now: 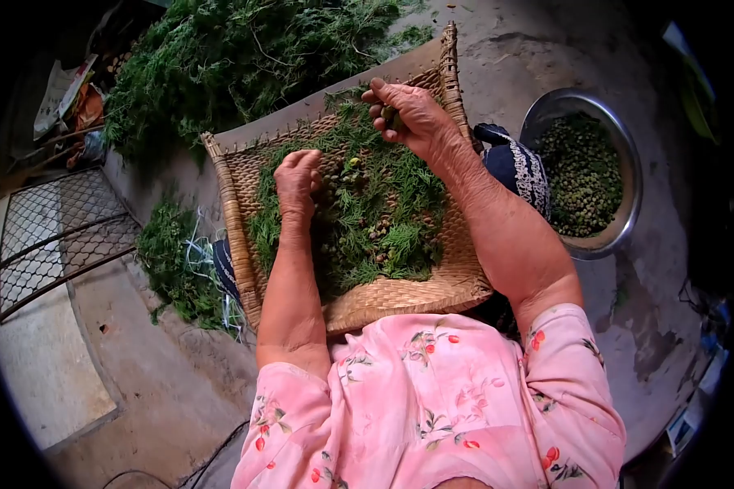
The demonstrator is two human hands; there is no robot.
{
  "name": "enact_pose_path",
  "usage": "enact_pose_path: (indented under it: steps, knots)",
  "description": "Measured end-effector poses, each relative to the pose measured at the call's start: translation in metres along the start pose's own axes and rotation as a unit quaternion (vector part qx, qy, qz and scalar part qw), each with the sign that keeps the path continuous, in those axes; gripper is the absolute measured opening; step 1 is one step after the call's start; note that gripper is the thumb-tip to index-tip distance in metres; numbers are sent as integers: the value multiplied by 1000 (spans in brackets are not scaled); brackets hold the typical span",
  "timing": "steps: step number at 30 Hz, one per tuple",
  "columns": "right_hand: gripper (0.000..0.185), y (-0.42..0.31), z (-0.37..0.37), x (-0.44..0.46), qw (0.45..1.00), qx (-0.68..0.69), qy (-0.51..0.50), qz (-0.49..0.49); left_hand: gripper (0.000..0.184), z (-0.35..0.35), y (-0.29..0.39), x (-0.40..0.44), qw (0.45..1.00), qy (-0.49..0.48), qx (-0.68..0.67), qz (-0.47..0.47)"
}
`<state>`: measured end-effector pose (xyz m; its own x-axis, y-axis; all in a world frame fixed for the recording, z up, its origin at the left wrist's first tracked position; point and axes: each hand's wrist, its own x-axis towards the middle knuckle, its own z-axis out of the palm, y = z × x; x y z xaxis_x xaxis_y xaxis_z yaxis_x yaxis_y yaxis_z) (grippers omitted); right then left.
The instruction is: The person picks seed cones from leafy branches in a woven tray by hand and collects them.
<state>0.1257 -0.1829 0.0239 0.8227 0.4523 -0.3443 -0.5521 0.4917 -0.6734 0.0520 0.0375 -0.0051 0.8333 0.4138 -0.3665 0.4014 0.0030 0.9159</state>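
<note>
A woven basket tray [383, 298] rests across the lap, with green feathery sprigs [367, 187] and small round seed pods [379, 231] spread over it. Above the tray's left half, my left hand [298, 178] has its fingers curled together; what they hold, if anything, is hidden. My right hand [404, 114] is over the tray's upper right part, with fingers curled around several greenish pods [391, 118] that show at the palm.
A metal bowl [634, 179] of small green pods stands on the floor at the right. Beyond the tray lies a large heap of green branches [245, 65]. At the left are a smaller green bunch [179, 261] and a wire mesh rack [65, 220].
</note>
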Motion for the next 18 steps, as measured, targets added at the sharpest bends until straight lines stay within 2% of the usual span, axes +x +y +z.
enact_pose_path:
  steps: [1,3,4,6,9,11,14,16,18]
  knots:
    - [34,-1,0,-1,1000,0,0,-1,19,-2,3,-3,994,12,-105,-17]
    - [42,-5,3,-4,999,-8,-4,43,18,-8,5,3,956,-43,-285,-53]
    - [49,-4,4,-3,998,-19,8,56,18,-8,4,5,956,-43,-285,-51]
    - [50,-4,6,-3,997,-23,19,68,19,6,20,-2,917,-121,-380,-15]
    - [52,-2,7,-4,995,-31,35,85,24,31,50,-17,900,-148,-410,14]
    - [53,0,7,-3,995,-34,40,88,30,51,70,-30,910,-153,-384,32]
    - [52,1,8,-2,994,-20,24,105,39,75,81,-40,930,-183,-298,111]
    - [58,3,12,-2,993,19,39,111,40,87,83,-45,932,-191,-283,118]
    - [52,3,16,-4,992,37,58,109,43,93,83,-48,927,-225,-276,114]
